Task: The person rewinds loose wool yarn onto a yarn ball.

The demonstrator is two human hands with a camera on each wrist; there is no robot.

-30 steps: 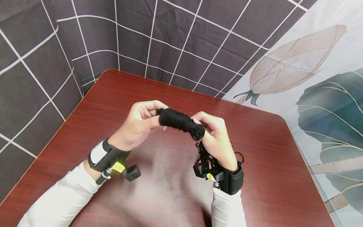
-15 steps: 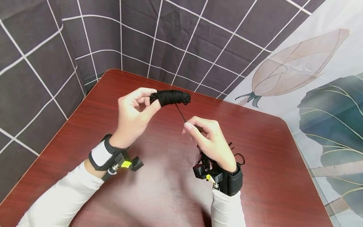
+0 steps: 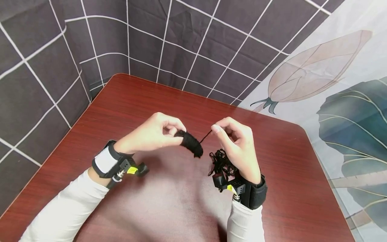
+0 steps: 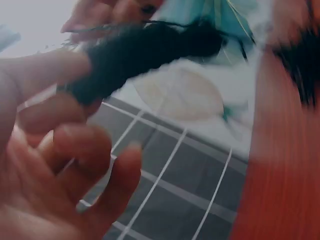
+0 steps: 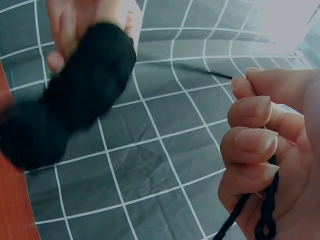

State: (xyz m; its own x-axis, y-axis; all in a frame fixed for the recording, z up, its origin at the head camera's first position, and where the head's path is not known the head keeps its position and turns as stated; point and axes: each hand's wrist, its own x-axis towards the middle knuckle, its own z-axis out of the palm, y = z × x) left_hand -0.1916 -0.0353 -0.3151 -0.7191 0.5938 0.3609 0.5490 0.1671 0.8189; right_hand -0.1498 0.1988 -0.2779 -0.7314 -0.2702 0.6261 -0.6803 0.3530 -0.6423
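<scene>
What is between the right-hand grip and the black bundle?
One strand of black cord runs from the right-hand grip to the bundle, as the head view shows.

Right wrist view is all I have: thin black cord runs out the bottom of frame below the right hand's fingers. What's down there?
Observer: Head view shows a loose tangle of black cord just below the right hand.
Operator: The wound black cord bundle is blurred here. How does the left hand hold it?
Observer: Thumb and forefinger pinch the end farther from the right hand.
Operator: Anything worn on that wrist?
Observer: Yes, a black wrist strap with a white panel.
</scene>
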